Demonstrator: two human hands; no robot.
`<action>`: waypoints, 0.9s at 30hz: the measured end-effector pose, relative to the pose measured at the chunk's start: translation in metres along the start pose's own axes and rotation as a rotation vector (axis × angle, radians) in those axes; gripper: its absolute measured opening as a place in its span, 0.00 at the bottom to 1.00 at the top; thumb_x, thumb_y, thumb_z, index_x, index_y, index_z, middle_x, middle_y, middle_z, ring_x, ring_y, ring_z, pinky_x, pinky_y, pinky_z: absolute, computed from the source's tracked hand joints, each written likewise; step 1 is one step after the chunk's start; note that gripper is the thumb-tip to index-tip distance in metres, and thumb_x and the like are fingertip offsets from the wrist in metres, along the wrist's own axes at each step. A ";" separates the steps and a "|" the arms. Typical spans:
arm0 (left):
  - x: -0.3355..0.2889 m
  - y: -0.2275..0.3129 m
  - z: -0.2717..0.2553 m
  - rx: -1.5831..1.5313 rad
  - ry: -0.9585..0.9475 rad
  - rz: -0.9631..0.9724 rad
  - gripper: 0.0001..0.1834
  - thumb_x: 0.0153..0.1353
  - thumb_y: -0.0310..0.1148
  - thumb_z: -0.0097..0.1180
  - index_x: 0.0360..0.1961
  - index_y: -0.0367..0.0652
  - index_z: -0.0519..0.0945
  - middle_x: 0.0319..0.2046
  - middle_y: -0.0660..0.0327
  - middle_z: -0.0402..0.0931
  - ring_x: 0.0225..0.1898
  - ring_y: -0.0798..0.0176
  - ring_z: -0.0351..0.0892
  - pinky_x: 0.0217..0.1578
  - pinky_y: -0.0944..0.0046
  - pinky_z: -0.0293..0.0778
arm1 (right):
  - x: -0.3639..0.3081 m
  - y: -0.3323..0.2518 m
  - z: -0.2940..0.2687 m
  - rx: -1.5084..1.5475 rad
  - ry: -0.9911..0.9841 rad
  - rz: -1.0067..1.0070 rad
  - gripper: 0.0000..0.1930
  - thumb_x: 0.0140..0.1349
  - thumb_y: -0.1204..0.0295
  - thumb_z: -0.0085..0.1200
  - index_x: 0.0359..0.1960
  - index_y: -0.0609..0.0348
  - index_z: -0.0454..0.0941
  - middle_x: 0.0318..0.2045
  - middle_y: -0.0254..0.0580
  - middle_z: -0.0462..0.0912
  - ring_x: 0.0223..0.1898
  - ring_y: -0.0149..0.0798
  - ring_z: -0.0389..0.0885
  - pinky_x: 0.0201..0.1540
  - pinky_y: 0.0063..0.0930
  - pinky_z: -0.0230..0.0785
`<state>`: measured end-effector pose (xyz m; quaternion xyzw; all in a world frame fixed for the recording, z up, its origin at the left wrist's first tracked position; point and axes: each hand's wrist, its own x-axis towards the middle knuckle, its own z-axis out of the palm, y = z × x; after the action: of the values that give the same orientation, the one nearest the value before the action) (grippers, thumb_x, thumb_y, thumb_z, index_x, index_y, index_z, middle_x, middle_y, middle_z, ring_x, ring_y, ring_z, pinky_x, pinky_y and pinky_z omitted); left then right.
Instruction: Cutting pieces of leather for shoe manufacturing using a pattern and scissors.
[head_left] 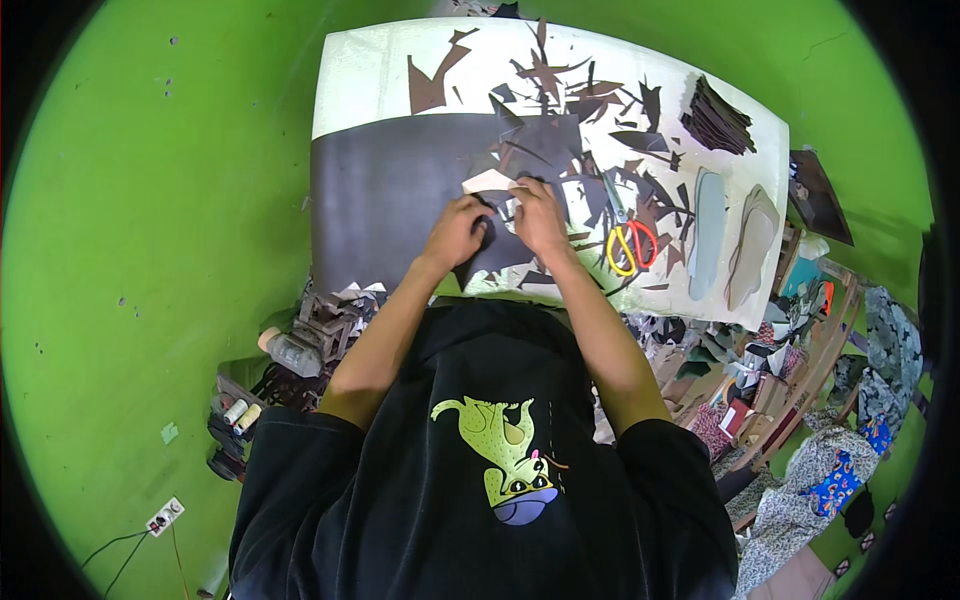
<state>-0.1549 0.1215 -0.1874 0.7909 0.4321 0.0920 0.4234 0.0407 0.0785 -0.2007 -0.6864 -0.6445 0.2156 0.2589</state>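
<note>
A large dark sheet of leather-like material [390, 190] covers the left part of the white tabletop [370, 70]. My left hand [458, 232] rests by its cut edge, fingers curled inward; what they hold, if anything, is hidden. Just to its right, my right hand [540, 218] has bent fingers closed at the edge of a pale angular piece [490, 181]. That piece lies in front of both hands, over the dark material. Scissors [630, 240] with one yellow and one red handle lie right of my right hand, blades pointing away from me.
Brown and black offcuts [600, 95] litter the table's middle and far side. At the right are a stack of dark cut pieces [718, 115], a grey-blue sole-shaped template [707, 230] and beige ones [752, 245]. Wooden racks [810, 370] with scraps and cloth stand beyond the near right edge.
</note>
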 end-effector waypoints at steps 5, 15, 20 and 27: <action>0.002 -0.005 -0.004 0.149 -0.048 0.084 0.23 0.56 0.24 0.59 0.55 0.42 0.80 0.56 0.56 0.71 0.58 0.48 0.68 0.60 0.54 0.68 | -0.008 0.012 0.007 -0.025 0.022 0.012 0.15 0.51 0.85 0.54 0.42 0.65 0.83 0.43 0.53 0.81 0.45 0.55 0.78 0.51 0.44 0.72; 0.027 -0.020 -0.020 0.417 0.002 0.072 0.32 0.54 0.27 0.60 0.64 0.43 0.73 0.66 0.57 0.62 0.64 0.47 0.63 0.60 0.46 0.68 | -0.049 -0.019 -0.003 0.401 0.151 0.506 0.09 0.54 0.82 0.60 0.38 0.65 0.84 0.33 0.48 0.88 0.34 0.38 0.89 0.39 0.29 0.79; 0.028 -0.025 -0.017 0.194 0.234 -0.071 0.25 0.57 0.26 0.58 0.58 0.43 0.79 0.63 0.54 0.67 0.62 0.44 0.65 0.61 0.50 0.68 | -0.073 -0.005 0.016 0.459 -0.060 0.410 0.10 0.54 0.83 0.59 0.39 0.62 0.85 0.32 0.48 0.88 0.34 0.40 0.89 0.41 0.30 0.80; -0.020 -0.008 0.012 0.096 0.131 0.038 0.26 0.52 0.29 0.67 0.55 0.40 0.80 0.60 0.52 0.71 0.60 0.44 0.68 0.61 0.52 0.68 | -0.075 0.013 0.018 0.357 -0.045 0.083 0.07 0.50 0.84 0.61 0.31 0.64 0.84 0.32 0.50 0.81 0.35 0.53 0.82 0.39 0.41 0.75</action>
<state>-0.1656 0.1015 -0.1968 0.8108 0.4477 0.1305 0.3539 0.0334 0.0048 -0.2257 -0.6505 -0.5728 0.3523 0.3531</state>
